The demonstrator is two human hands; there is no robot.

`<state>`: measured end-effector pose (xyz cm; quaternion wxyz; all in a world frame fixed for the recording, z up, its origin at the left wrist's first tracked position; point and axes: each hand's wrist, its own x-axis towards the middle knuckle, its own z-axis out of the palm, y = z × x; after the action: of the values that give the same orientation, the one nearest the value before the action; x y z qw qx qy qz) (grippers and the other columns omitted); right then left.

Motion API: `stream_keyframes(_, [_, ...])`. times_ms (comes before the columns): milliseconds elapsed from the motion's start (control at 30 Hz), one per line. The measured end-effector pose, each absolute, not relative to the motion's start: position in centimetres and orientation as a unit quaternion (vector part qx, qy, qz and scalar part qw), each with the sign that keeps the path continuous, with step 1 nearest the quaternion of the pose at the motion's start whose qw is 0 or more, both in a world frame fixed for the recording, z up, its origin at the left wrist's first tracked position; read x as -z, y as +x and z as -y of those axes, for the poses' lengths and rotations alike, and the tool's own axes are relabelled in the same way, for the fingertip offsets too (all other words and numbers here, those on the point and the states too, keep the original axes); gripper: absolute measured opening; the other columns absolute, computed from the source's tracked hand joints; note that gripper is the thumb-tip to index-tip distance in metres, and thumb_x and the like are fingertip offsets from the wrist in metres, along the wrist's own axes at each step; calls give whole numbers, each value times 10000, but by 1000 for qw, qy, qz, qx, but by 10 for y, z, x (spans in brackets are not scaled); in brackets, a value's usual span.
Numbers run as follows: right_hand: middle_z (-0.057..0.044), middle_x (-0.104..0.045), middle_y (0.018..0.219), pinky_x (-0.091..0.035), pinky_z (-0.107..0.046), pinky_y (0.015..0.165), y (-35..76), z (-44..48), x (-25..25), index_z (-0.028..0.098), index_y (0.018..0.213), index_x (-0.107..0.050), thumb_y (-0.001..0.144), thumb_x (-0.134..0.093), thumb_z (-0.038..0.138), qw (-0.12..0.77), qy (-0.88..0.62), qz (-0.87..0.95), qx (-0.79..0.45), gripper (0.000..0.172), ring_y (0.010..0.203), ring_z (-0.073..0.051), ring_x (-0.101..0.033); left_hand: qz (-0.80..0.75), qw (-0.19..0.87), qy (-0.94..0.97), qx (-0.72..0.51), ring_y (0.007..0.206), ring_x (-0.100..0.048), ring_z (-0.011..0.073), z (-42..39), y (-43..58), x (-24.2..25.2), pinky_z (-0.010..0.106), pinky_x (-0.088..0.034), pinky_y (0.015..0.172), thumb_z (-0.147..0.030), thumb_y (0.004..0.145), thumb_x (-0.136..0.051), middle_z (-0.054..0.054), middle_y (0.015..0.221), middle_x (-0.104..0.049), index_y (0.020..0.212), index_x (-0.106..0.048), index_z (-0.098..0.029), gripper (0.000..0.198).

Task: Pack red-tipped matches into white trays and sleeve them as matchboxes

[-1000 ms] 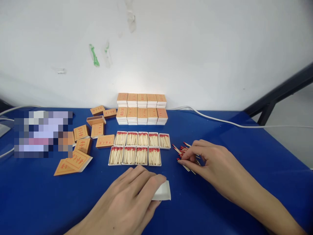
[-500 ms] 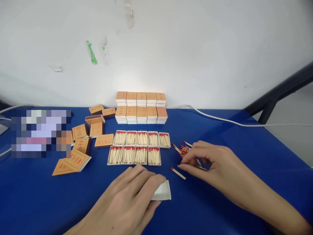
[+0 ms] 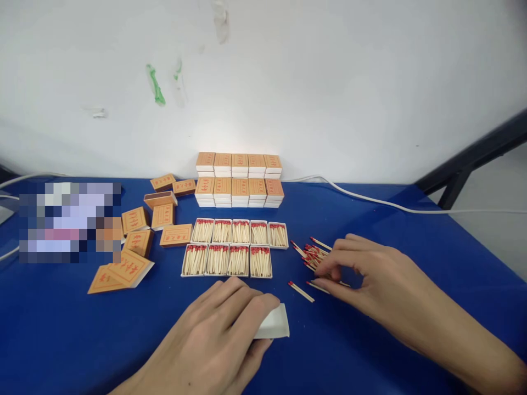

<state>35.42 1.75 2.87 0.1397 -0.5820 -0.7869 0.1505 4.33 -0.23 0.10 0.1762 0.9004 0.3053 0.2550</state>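
My left hand [image 3: 224, 329] lies over a white matchbox tray [image 3: 274, 323] at the near middle of the blue table [image 3: 370, 219], fingers curled around it. My right hand [image 3: 366, 274] reaches into a loose pile of red-tipped matches [image 3: 313, 253], thumb and fingers pinched on some of them. One match [image 3: 300, 291] lies alone to the left of the pile. Two rows of open trays filled with matches [image 3: 234, 247] sit just beyond my left hand.
Stacks of closed orange-topped matchboxes [image 3: 239, 180] stand against the white wall. Loose orange sleeves [image 3: 142, 230] and flattened ones [image 3: 121, 271] lie at the left. A white cable [image 3: 391, 206] runs along the back right. A blurred patch covers the far left.
My right hand has slid to the right along the match pile, and one match was left lying apart to its left. My left hand stayed on the white tray.
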Motion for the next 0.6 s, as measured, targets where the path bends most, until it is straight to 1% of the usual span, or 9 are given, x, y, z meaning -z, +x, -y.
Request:
stream_keyframes(100, [16,-782,815,-566,-409,811,351,-17,-31,338,852,-831,1026,-816,294,121,-565,794,-185,179,812,-244,-737,-306,180,899,-255,969,-735,258,2,42,-2,409,-689,849,-96,1106,-606,65,1118,-759,1370,-634,-207,288])
stream_keyframes(167, [24,-783,816,-573,-416,841,349,-16,-33,343,870,-834,1047,-801,303,123,-564,792,-201,185,806,-238,-737,-304,181,900,-254,966,-733,257,1,41,-3,409,-689,844,-98,1105,-613,65,1114,-758,1373,-635,-207,290])
stream_keyframes(233, [27,-785,839,-563,-395,805,348,-15,-34,342,891,-838,1041,-828,323,121,-563,790,-212,151,818,-230,-738,-303,183,900,-254,976,-733,257,1,41,-3,408,-688,849,-91,1103,-618,65,1132,-763,1374,-631,-210,297])
stream_keyframes(300, [31,-782,855,-546,-364,762,349,-14,-33,338,893,-836,1000,-882,313,104,-557,792,-228,119,841,-222,-739,-302,186,901,-249,987,-734,261,2,41,-4,415,-689,854,-88,1099,-627,65,1144,-765,1371,-630,-211,299])
stream_keyframes(367, [38,-781,864,-537,-340,757,352,-13,-32,335,876,-829,978,-901,276,82,-552,792,-246,138,866,-213,-742,-302,186,903,-244,991,-733,267,2,41,-4,424,-690,850,-92,1096,-634,64,1141,-764,1365,-630,-211,294])
stream_keyframes(500, [50,-783,908,-520,-320,752,359,-13,-31,337,882,-828,1003,-858,236,64,-560,784,-261,161,844,-187,-732,-299,179,903,-252,990,-728,266,2,42,-3,422,-685,841,-68,1088,-622,58,1158,-775,1360,-629,-207,305])
stream_keyframes(600, [48,-788,955,-518,-319,749,365,-12,-32,341,915,-832,1038,-834,282,58,-564,780,-265,136,823,-178,-725,-297,175,904,-251,988,-729,261,1,42,-2,411,-682,839,-73,1095,-624,61,1176,-783,1359,-628,-203,294])
